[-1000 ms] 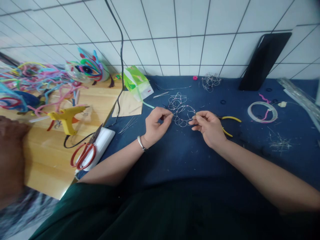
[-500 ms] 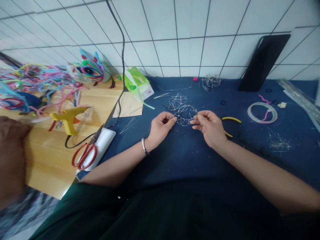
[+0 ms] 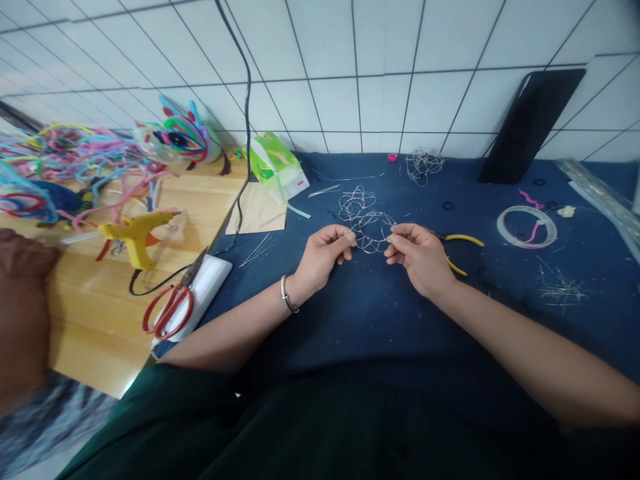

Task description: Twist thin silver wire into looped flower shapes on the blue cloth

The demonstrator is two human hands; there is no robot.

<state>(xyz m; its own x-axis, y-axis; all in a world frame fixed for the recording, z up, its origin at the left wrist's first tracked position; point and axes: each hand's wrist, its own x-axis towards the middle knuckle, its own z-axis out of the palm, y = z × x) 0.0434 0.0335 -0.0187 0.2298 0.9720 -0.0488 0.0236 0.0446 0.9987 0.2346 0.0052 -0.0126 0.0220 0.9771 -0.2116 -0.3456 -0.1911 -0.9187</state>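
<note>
Looped wire ring (image 3: pixel 373 239) lies between your two hands: your left hand (image 3: pixel 323 259) pinches its left edge, thumb against forefinger, and your right hand (image 3: pixel 419 259) pinches its right edge just as narrowly, the other fingers curled. You seem to be steadying and shaping its petal-like loops; the next move calls for a light, even grip, since such thin wire would likely bend out of round. Small pinkish beads (image 3: pixel 369 238) dot it. Just beyond your left fingertips lies a second looped wire piece (image 3: pixel 358 203); whether the two are joined, I cannot tell. Beside your right fingers, yellow-handled pliers (image 3: pixel 465 239) rest partly hidden on matte blue cloth (image 3: pixel 375 300). Well right of those fingers sits a smooth, translucent coil (image 3: pixel 501 230).
</note>
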